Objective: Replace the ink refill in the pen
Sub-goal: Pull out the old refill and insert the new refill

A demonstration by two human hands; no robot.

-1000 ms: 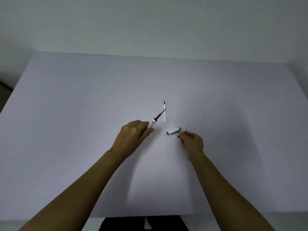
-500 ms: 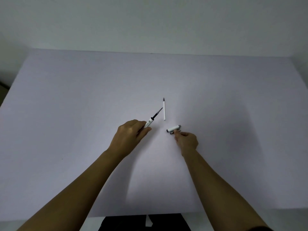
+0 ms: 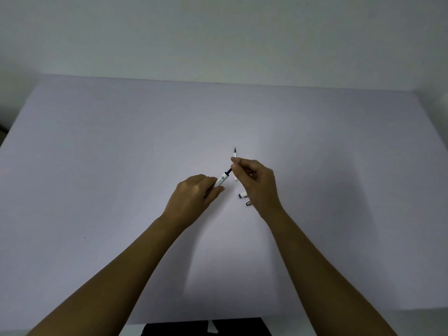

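Both hands (image 3: 194,197) on pen barrel (image 3: 221,180), refill (image 3: 228,171) inside

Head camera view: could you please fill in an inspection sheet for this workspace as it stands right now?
Surface: pale table, evenly lit, mostly bare.
Job's things: pen barrel with the dark old refill sticking out; spare refill lying flat behind; white cap and small metal tip piece lying beside each other.
Clutter: nothing seen.
Grippers: left hand holds the barrel; right hand pinches the old refill's end.
Cables: nothing seen.
Surroundings: plain wall behind; dark floor at the near edge.
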